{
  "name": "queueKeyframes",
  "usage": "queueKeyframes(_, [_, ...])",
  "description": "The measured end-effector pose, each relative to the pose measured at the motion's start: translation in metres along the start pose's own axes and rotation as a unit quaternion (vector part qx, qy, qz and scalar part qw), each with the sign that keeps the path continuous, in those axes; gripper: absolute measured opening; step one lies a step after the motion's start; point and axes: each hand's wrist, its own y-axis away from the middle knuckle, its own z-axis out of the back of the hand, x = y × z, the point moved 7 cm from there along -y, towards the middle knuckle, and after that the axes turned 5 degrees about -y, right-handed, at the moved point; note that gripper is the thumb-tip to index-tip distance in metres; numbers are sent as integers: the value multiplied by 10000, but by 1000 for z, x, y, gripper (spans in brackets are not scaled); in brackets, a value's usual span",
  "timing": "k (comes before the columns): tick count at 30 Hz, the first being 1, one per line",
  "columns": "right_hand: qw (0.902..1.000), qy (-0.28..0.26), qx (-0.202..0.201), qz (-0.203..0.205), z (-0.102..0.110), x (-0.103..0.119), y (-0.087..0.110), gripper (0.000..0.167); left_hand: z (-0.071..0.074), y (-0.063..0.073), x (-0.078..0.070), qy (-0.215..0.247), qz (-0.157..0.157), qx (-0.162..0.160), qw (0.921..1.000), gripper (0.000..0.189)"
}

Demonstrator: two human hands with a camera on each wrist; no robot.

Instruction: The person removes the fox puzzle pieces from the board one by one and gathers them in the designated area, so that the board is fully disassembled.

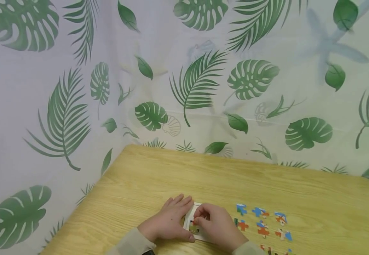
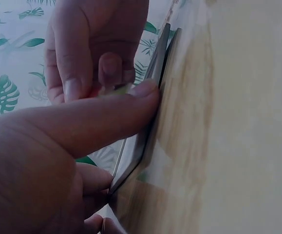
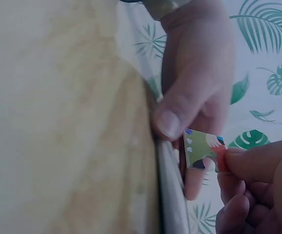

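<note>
A small puzzle tray (image 1: 189, 214) with a pale rim lies on the table between my hands. My left hand (image 1: 171, 219) rests along its left side, fingers extended, and its thumb lies by the near edge. In the right wrist view the left thumb (image 3: 172, 122) touches the tray's edge. My right hand (image 1: 217, 225) pinches a jigsaw piece (image 3: 199, 150) between thumb and fingers, over the tray. This piece is green with a red part, a dark patch and small pale flowers. The hands hide much of the tray's inside.
Several loose jigsaw pieces lie in rows right of the tray, among them a blue one (image 1: 241, 209) and an orange and blue one (image 1: 262, 228). The wooden table (image 1: 146, 177) meets a leaf-patterned cloth (image 1: 203, 124) at its back and left.
</note>
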Motion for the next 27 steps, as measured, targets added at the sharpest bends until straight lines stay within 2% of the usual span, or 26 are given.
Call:
queueKeyframes(8, [9999, -109, -46, -16, 36, -1, 10, 5, -4, -2, 1, -119, 52, 16, 9999, 110])
queueKeyframes(13, [9998, -58, -37, -195, 58, -12, 24, 6, -3, -2, 4, -118, 74, 36, 9999, 109])
queueKeyframes(19, [9986, 64, 212, -472, 81, -30, 46, 8, -2, 0, 4, 0, 57, 85, 9999, 109])
queueKeyframes(23, [9981, 196, 309, -501, 92, -40, 56, 10, -2, -1, 4, 13, 31, 81, 10000, 109])
queueKeyframes(27, [9973, 470, 444, -356, 96, -47, 61, 10, -2, -2, 3, -42, 0, 79, 10000, 109])
